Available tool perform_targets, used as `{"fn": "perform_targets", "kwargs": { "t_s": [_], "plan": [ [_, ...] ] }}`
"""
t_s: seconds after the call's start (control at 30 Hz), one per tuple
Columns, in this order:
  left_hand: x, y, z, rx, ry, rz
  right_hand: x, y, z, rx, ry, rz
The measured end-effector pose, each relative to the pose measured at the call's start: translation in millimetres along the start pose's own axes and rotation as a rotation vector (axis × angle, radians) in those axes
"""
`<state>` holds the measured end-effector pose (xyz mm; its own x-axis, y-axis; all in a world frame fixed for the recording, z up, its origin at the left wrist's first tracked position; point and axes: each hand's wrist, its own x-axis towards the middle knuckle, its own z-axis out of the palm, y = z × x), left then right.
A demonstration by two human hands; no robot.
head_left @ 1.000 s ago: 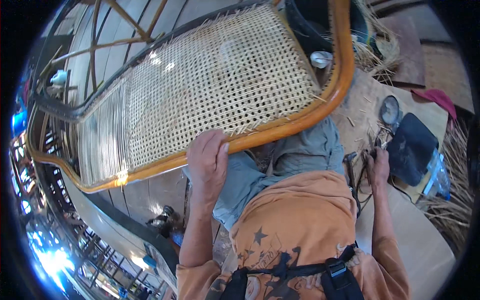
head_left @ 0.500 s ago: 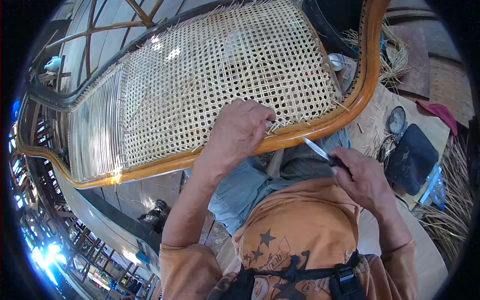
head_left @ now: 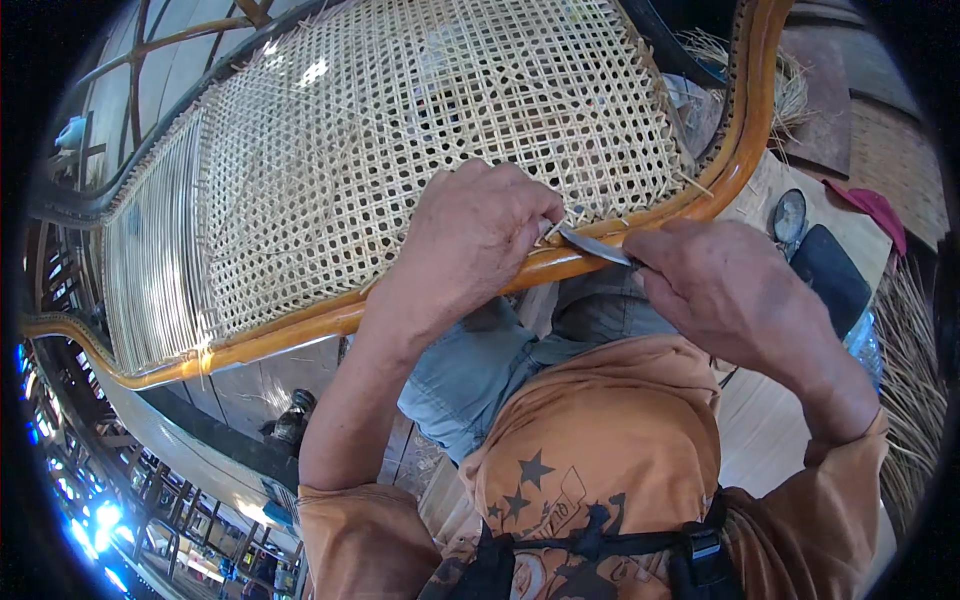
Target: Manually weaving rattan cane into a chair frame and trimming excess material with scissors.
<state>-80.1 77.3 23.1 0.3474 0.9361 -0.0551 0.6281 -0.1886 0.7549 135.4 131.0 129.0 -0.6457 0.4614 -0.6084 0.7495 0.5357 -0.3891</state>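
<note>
A woven cane panel [head_left: 400, 130] in a curved orange wooden frame [head_left: 300, 325] lies across my lap. My left hand [head_left: 470, 240] rests on the frame's lower rail and pinches a loose cane strand end at the weave's edge. My right hand [head_left: 720, 290] grips a small knife [head_left: 595, 245], its metal blade pointing left and touching the strand beside my left fingertips. Both hands meet at the rail's near right part.
A black pouch [head_left: 830, 280] and a round lens-like object [head_left: 788, 215] lie on the wooden surface at right. Bundles of straw-like cane [head_left: 910, 390] spread along the right edge. A red cloth [head_left: 880, 210] is beyond. Metal railings [head_left: 90, 500] show at lower left.
My right hand rose from the right side with the knife and brought the blade to the frame rail. My left hand slid right along the rail to the strand end.
</note>
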Motion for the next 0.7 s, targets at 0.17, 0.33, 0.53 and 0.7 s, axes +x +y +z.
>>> {"fn": "perform_targets", "kwargs": {
  "t_s": [0.17,0.33,0.53,0.7],
  "plan": [
    [1,-3,3,0.006,-0.001,0.011,7,0,-5,-0.036,0.046,-0.097],
    [4,2,-2,-0.020,-0.040,-0.041,8,11,10,0.192,0.066,0.004],
    [9,10,-3,-0.023,-0.065,-0.104,9,25,32,0.432,0.155,0.006],
    [11,14,-3,-0.009,-0.099,-0.137,11,26,33,0.609,0.117,0.097]
  ]
}}
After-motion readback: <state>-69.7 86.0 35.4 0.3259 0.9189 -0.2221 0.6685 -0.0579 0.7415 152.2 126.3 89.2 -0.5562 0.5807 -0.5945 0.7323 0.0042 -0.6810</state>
